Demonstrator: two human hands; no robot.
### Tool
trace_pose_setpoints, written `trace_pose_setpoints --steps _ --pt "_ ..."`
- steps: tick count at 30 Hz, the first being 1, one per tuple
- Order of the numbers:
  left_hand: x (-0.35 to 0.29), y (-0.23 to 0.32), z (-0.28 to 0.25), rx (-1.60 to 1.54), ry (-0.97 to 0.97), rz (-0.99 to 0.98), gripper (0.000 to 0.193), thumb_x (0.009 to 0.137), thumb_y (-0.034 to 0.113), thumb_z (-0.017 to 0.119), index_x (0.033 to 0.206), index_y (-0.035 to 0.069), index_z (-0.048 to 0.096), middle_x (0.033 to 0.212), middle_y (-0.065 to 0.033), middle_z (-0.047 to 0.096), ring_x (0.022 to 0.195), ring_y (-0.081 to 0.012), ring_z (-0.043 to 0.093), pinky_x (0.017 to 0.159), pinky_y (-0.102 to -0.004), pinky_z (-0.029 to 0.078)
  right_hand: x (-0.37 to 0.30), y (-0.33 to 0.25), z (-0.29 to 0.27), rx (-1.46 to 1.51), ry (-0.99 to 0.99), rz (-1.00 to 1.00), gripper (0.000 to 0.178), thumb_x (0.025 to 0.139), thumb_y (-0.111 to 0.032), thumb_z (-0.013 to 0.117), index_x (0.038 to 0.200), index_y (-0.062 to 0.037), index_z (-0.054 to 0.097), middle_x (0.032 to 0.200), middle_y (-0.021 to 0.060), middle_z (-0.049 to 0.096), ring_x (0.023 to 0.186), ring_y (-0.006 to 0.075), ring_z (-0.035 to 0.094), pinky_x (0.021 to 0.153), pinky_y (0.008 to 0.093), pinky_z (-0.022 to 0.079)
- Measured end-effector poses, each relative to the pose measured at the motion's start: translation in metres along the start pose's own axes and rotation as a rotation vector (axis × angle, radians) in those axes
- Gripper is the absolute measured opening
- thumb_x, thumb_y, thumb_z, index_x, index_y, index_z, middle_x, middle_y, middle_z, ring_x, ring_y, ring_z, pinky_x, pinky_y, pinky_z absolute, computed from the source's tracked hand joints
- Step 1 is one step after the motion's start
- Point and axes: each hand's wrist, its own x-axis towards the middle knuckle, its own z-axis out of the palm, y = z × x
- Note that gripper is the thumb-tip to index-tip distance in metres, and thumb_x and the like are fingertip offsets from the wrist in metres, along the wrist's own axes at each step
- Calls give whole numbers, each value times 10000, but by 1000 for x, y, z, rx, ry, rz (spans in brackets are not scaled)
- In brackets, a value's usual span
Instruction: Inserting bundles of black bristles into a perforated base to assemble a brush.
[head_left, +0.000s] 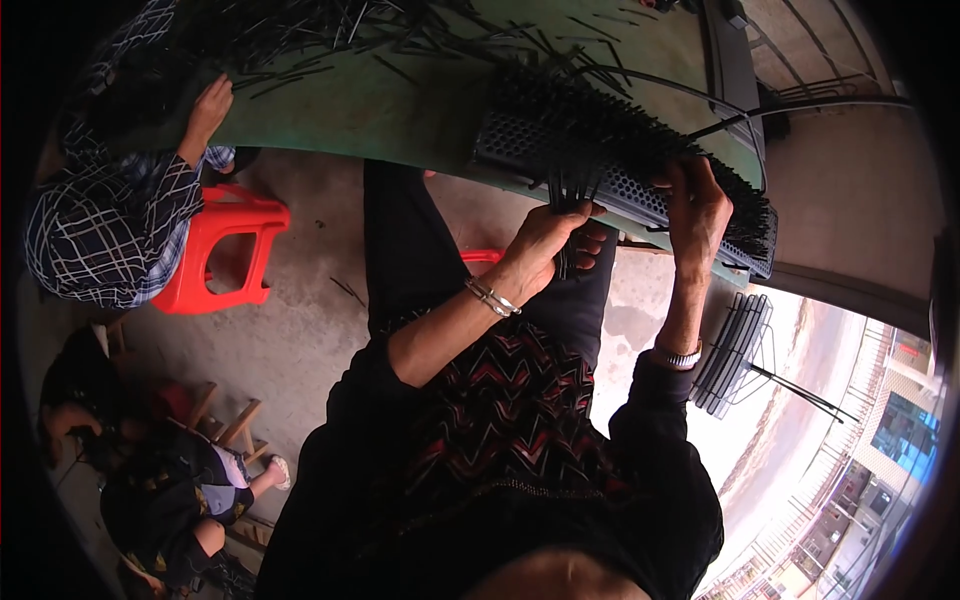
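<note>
A long black perforated block [512, 143] lies along the near edge of the green table [320, 115]. Its side is full of round holes, and dense short black strips [590, 112] bristle from its top. Below that edge, my left hand [545, 240] is closed around a bunch of thin black strips [572, 188], their upper ends reaching up against the block. Towards the block's right end is my right hand [698, 212], its fingers bent in a pinch at the bristling strips. Whatever sits between those fingertips is too small and dark to tell.
Loose black strips [400, 70] lie scattered over the table's far side. Black cables [800, 104] arch over the right end. At the left, another person's hand [210, 107] rests at the table beside a red stool [225, 250]. A bundle of grey bars [732, 355] stands at right.
</note>
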Motion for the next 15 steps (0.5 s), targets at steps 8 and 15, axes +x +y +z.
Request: trace_pose_setpoints --steps 8,15 --pt "-6 3 4 7 2 -25 287 947 297 580 1041 27 593 754 -34 562 574 -82 444 478 -214 331 8 -2 -7 -24 -155 -44 114 904 -91 586 987 -26 630 763 74 666 658 110 647 604 248 480" --pt "-5 1 3 5 -62 -27 266 950 297 577 1054 52 588 723 -14 517 551 -55 375 469 -202 276 8 9 7 -202 -73 -255 110 875 -97 623 980 -90 653 845 69 616 718 158 617 630 280 490"
